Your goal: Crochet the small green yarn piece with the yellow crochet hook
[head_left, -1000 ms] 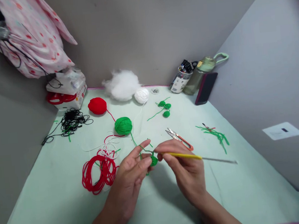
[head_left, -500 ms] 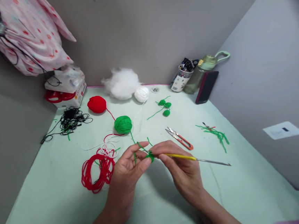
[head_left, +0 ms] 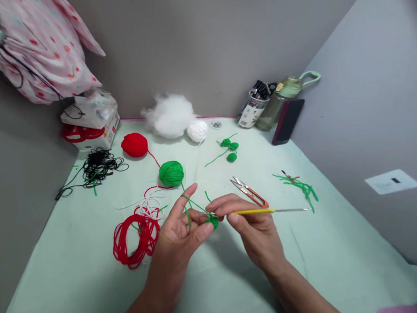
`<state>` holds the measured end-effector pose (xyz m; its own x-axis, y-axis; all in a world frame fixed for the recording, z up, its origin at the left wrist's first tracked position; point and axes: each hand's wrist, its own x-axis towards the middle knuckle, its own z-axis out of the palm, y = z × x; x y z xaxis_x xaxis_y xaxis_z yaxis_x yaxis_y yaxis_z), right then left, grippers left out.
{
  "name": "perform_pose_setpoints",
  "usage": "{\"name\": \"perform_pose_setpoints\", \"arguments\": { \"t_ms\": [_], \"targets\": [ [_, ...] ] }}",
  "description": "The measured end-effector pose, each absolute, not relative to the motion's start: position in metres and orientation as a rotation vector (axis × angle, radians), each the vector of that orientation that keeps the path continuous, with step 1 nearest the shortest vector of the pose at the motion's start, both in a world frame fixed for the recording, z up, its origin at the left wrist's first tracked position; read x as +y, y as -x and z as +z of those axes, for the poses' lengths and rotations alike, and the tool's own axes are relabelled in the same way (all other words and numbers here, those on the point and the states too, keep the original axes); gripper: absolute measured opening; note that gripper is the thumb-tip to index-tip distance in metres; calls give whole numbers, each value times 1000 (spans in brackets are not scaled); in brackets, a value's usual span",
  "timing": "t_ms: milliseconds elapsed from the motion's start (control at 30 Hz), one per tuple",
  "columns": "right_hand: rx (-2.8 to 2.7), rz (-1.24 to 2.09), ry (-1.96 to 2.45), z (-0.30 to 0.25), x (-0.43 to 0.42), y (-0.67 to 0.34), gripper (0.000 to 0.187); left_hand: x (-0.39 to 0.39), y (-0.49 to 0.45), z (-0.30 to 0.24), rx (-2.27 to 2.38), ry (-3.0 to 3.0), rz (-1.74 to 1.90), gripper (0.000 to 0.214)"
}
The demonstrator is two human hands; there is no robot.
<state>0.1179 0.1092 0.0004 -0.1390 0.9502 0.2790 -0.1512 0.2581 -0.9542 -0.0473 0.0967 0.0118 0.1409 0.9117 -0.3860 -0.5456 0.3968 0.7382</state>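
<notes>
Between thumb and fingers, my left hand point(head_left: 180, 229) pinches a small green crochet piece point(head_left: 212, 221). Its index finger is raised, with green yarn looped over it. That strand runs back to a green yarn ball point(head_left: 171, 173) just beyond the hand. My right hand point(head_left: 253, 225) grips a crochet hook point(head_left: 255, 212) by its yellow handle. The hook's near end meets the green piece at the left fingertips, where fingers partly hide it. Its other metal end points right, over the table.
Orange-handled thread snips point(head_left: 250, 193) lie beyond my right hand. Red yarn loops point(head_left: 136, 243) rest left of my left hand. Farther back are a red yarn ball point(head_left: 134, 145), white stuffing point(head_left: 170, 116), small green crocheted pieces point(head_left: 232, 157), a bottle point(head_left: 272, 112) and a phone point(head_left: 287, 122). Green scraps point(head_left: 300, 186) lie right.
My left index finger has lifted and straightened, drawing the yarn into a longer line. The hook has swung nearly level, its free end moving up and slightly left.
</notes>
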Motion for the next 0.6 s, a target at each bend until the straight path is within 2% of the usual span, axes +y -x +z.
{"name": "perform_pose_setpoints", "arguments": {
  "t_ms": [167, 400, 600],
  "targets": [
    [-1304, 1172, 852, -2, 111, -118, 15, 97, 47, 12, 921, -480, 1111, 86],
    [-1094, 1318, 832, -2, 111, -119, 21, 99, 52, 7, 949, -552, 1073, 69],
    [-1447, 975, 910, 7, 104, -120, 22, 97, 51, 6, 1030, -606, 1120, 65]
  ]
}}
